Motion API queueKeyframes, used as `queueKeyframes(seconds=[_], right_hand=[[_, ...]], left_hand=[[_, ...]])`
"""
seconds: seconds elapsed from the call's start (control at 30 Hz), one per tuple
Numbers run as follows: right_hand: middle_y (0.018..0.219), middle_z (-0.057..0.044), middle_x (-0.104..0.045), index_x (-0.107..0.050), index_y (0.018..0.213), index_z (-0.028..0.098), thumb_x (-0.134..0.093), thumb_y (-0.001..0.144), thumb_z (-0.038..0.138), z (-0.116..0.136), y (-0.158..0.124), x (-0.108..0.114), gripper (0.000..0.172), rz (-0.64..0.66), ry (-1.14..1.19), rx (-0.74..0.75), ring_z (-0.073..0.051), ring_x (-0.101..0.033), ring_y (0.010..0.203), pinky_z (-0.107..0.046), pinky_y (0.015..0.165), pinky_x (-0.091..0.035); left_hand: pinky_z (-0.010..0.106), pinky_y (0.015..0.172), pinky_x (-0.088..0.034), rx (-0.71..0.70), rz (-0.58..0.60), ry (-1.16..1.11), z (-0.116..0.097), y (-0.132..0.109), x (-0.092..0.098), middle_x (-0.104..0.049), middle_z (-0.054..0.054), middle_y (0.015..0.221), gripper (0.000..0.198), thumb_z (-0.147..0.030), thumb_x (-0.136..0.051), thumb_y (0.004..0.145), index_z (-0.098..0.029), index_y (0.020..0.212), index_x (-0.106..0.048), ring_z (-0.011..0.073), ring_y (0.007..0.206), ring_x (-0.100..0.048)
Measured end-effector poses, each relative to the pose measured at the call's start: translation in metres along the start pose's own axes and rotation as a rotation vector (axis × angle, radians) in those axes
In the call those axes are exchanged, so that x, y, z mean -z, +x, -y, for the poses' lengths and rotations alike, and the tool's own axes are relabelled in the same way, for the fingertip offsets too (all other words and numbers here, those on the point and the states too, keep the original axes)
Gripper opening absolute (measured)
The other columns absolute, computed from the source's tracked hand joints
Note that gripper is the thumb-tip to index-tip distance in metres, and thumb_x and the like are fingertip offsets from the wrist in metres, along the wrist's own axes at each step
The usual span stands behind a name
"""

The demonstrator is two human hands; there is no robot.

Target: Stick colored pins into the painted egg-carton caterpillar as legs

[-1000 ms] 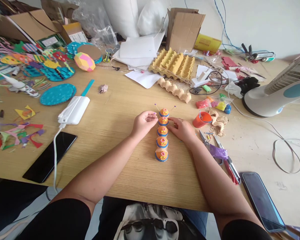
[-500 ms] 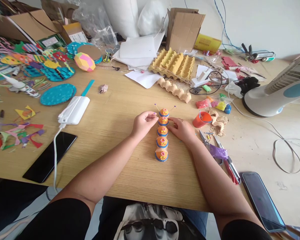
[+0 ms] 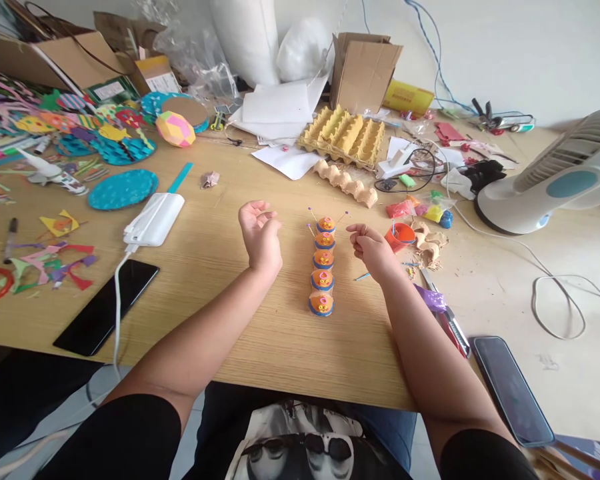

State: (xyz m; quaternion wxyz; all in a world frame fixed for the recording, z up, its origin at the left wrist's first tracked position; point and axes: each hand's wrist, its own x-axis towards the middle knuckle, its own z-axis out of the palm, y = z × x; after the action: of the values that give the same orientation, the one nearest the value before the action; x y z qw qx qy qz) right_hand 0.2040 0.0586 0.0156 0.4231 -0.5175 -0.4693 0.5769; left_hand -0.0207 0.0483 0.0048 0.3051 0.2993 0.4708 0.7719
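Observation:
A row of orange egg-carton cups [image 3: 323, 260] with blue rims and small yellow-and-pink faces lies on the wooden table between my hands. Two thin sticks with purple tips rise from the farthest cup [image 3: 325, 225]. One more such antenna [image 3: 311, 230] slants out from the left side of the second cup. My left hand [image 3: 261, 235] is raised to the left of the row, fingers loosely bent and apart, holding nothing. To the right of the cups is my right hand [image 3: 373, 248], fingers partly bent, nothing visible in them. A thin blue stick [image 3: 363, 275] lies just below it.
An orange cup [image 3: 400, 235] stands beyond my right hand, near torn carton pieces [image 3: 429, 243]. Scissors, a cutter [image 3: 457, 331] and a phone [image 3: 513, 390] lie right. A white power bank [image 3: 155, 219] and dark phone [image 3: 107, 307] are left. Egg trays [image 3: 344, 137] sit behind, a fan [image 3: 545, 180] far right.
Both hands have drawn apart from the cups, left hand leftward, right hand rightward. A purple-tipped antenna now shows on the second cup, where my left fingers were pinching before.

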Motion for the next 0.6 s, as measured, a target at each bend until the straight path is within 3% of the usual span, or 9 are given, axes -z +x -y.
queueKeyframes(seconds=[0.1, 0.2, 0.23, 0.3, 0.37, 0.4, 0.47, 0.6], right_hand=[[0.073, 0.003, -0.058, -0.058, 0.096, 0.019, -0.065, 0.067, 0.020, 0.019, -0.018, -0.004, 0.029, 0.116, 0.207, -0.056, -0.007, -0.027, 0.052, -0.023, 0.048, -0.015], [0.077, 0.000, -0.066, -0.056, 0.093, 0.020, -0.078, 0.067, 0.025, 0.033, -0.045, -0.010, 0.034, 0.194, 0.287, -0.056, -0.005, -0.024, 0.050, -0.022, 0.047, -0.013], [0.077, 0.000, -0.066, -0.055, 0.091, 0.020, -0.081, 0.067, 0.027, 0.035, -0.055, -0.012, 0.036, 0.207, 0.292, -0.054, -0.005, -0.023, 0.050, -0.022, 0.046, -0.013], [0.072, 0.001, -0.065, -0.055, 0.087, 0.020, -0.084, 0.068, 0.034, 0.033, -0.074, -0.017, 0.037, 0.210, 0.291, -0.045, -0.005, -0.023, 0.049, -0.022, 0.045, -0.013], [0.064, 0.004, -0.060, -0.055, 0.083, 0.020, -0.087, 0.068, 0.040, 0.024, -0.089, -0.021, 0.040, 0.200, 0.310, -0.049, -0.005, -0.024, 0.047, -0.022, 0.045, -0.014], [0.062, 0.005, -0.058, -0.055, 0.081, 0.020, -0.087, 0.068, 0.043, 0.018, -0.095, -0.023, 0.041, 0.197, 0.330, -0.055, -0.005, -0.023, 0.047, -0.022, 0.045, -0.014], [0.062, 0.004, -0.058, -0.055, 0.077, 0.020, -0.087, 0.067, 0.046, 0.004, -0.100, -0.026, 0.043, 0.215, 0.375, -0.082, -0.005, -0.023, 0.047, -0.022, 0.045, -0.014], [0.052, 0.008, -0.045, -0.056, 0.070, 0.019, -0.090, 0.064, 0.044, -0.015, -0.097, -0.026, 0.044, 0.223, 0.446, -0.089, -0.005, -0.021, 0.047, -0.022, 0.045, -0.012]], left_hand=[[0.022, 0.074, -0.048, -0.039, 0.008, -0.018, -0.021, -0.006, -0.004, -0.057, 0.002, 0.110, 0.040, -0.008, -0.056, 0.067, -0.025, 0.103, -0.049, 0.0117, 0.090, -0.061], [0.023, 0.074, -0.048, -0.061, 0.132, 0.079, -0.045, -0.028, -0.008, -0.059, 0.003, 0.107, 0.029, -0.013, -0.060, 0.076, -0.024, 0.102, -0.052, 0.0123, 0.091, -0.060], [0.023, 0.074, -0.048, -0.085, 0.212, 0.147, -0.053, -0.038, -0.008, -0.060, 0.003, 0.106, 0.025, -0.015, -0.061, 0.079, -0.023, 0.102, -0.054, 0.0127, 0.091, -0.060], [0.025, 0.073, -0.048, -0.158, 0.488, 0.330, -0.066, -0.059, -0.005, -0.063, 0.004, 0.103, 0.019, -0.020, -0.064, 0.084, -0.022, 0.103, -0.059, 0.0147, 0.091, -0.060], [0.028, 0.076, -0.050, -0.362, 0.758, 0.494, -0.071, -0.078, 0.001, -0.065, 0.005, 0.104, 0.015, -0.023, -0.067, 0.086, -0.022, 0.101, -0.064, 0.0178, 0.096, -0.061], [0.031, 0.083, -0.050, -0.463, 0.817, 0.568, -0.070, -0.085, 0.005, -0.066, 0.005, 0.105, 0.013, -0.024, -0.066, 0.088, -0.023, 0.101, -0.066, 0.0193, 0.100, -0.061], [0.035, 0.087, -0.050, -0.640, 0.842, 0.676, -0.063, -0.092, 0.012, -0.067, 0.006, 0.103, 0.014, -0.026, -0.066, 0.090, -0.023, 0.104, -0.068, 0.0215, 0.100, -0.062], [0.035, 0.080, -0.050, -0.851, 0.812, 0.756, -0.045, -0.092, 0.021, -0.070, 0.005, 0.095, 0.015, -0.029, -0.068, 0.090, -0.023, 0.104, -0.070, 0.0208, 0.088, -0.061]])
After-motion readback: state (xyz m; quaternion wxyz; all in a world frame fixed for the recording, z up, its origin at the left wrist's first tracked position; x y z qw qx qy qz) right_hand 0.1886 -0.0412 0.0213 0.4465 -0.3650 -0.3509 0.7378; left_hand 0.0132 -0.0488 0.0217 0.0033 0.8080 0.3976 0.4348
